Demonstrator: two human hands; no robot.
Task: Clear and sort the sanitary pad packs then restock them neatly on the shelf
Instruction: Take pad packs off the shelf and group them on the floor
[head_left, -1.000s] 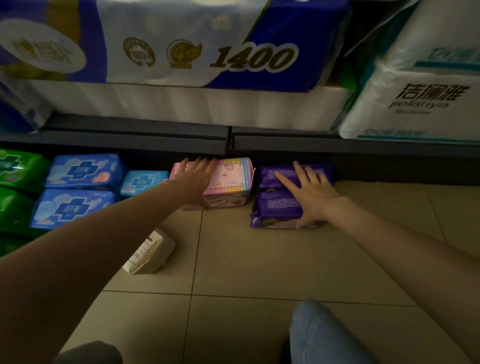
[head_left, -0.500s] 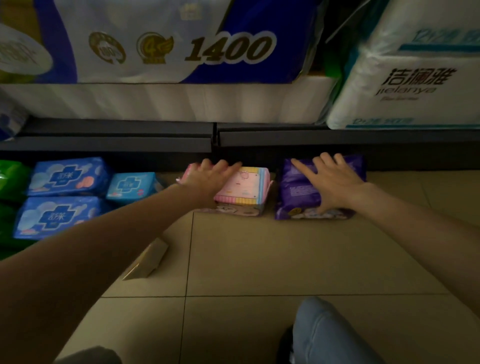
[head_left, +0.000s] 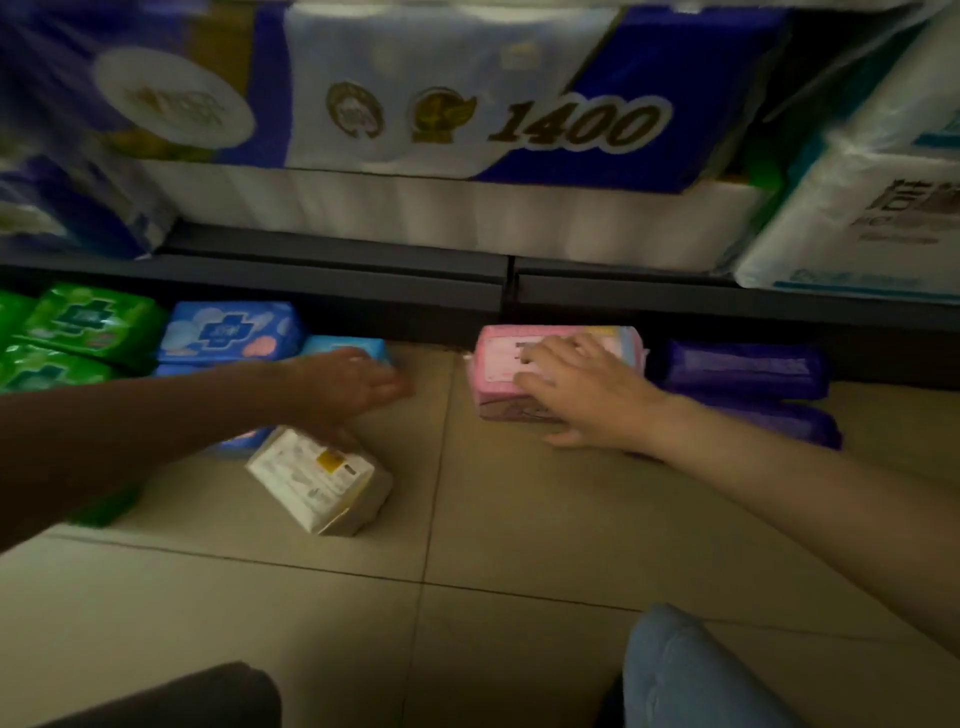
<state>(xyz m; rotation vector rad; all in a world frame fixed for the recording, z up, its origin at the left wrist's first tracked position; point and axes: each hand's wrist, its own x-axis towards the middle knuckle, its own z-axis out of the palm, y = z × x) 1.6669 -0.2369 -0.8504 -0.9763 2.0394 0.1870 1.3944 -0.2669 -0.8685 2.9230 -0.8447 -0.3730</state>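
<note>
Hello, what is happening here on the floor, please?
A person kneels at the bottom shelf and sorts sanitary pad packs on the tiled floor. The right hand rests on the pink pack, beside the purple packs. The left hand reaches toward a small light blue pack, with a white pack lying tilted below it. Green packs and blue packs are stacked at the left.

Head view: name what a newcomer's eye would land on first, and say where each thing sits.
First comes the big tissue pack printed "1400", filling the upper shelf. Below it, on the tiled floor at the shelf's foot, the bright pink pack stands out at centre under the right hand, with purple packs to its right. The left hand reaches across the blue packs, beside the green packs at far left, and a white pack lies tilted nearer the camera.
</note>
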